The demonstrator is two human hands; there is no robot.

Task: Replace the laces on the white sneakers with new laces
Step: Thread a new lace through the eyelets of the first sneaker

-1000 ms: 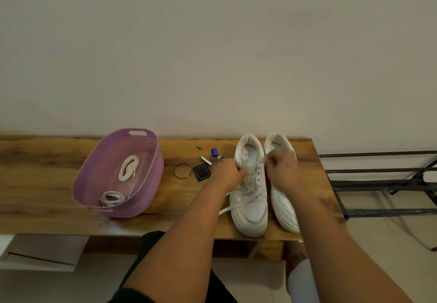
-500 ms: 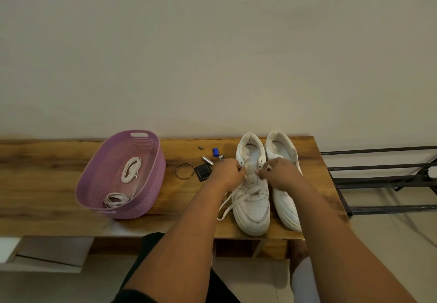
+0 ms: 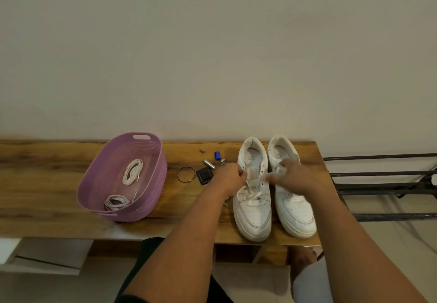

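Two white sneakers stand side by side on the wooden table point(image 3: 47, 179), toes toward me. The left sneaker point(image 3: 253, 212) still carries a loosened white lace point(image 3: 251, 195) over its lower eyelets. My left hand point(image 3: 228, 178) pinches that lace at the shoe's left upper eyelets. My right hand point(image 3: 289, 173) pinches the lace at the right side and covers the tongue area of the right sneaker point(image 3: 295, 210). Two coiled white laces lie in the purple basket point(image 3: 151, 184), one point(image 3: 132, 171) farther back and one point(image 3: 116, 202) nearer.
Between basket and shoes lie a metal ring point(image 3: 186, 174), a small black case point(image 3: 204, 175), a silver cylinder point(image 3: 209, 164) and a blue cap point(image 3: 217, 155). A black metal rack point(image 3: 383, 186) stands right of the table. The wall rises directly behind the table.
My right hand came off the right sneaker's collar to the left sneaker's lace, then both hands drew slightly apart. More upper eyelets of the left sneaker now show without lace.
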